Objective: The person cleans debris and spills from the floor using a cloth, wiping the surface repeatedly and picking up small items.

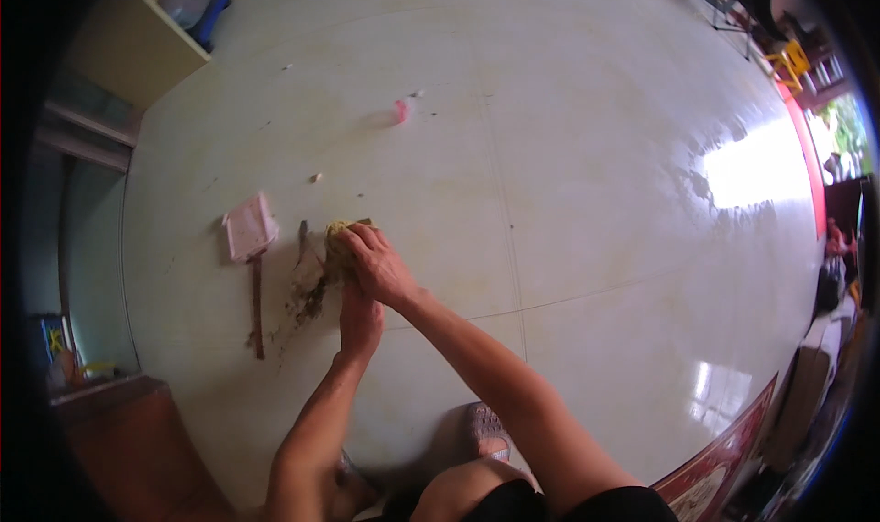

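Both hands meet at a yellowish bundle [337, 247], perhaps a broom head or cloth, held low over the tiled floor [605, 178]. My right hand [378, 261] closes over its top right side. Just below, my left hand [361, 316] grips its lower part; its fingers are mostly hidden. To the left of the bundle lies a pile of dark debris and dust [311, 298]. Farther left, a pink plastic dustpan [251, 228] with a brown handle rests on the floor, its handle pointing toward me.
A pink and clear small object [402, 111] and a few bits of litter [316, 177] lie ahead. A cabinet [124, 41] stands at the upper left, a brown wooden piece of furniture [137, 446] at the lower left. A yellow stool [790, 65] is at the far right.
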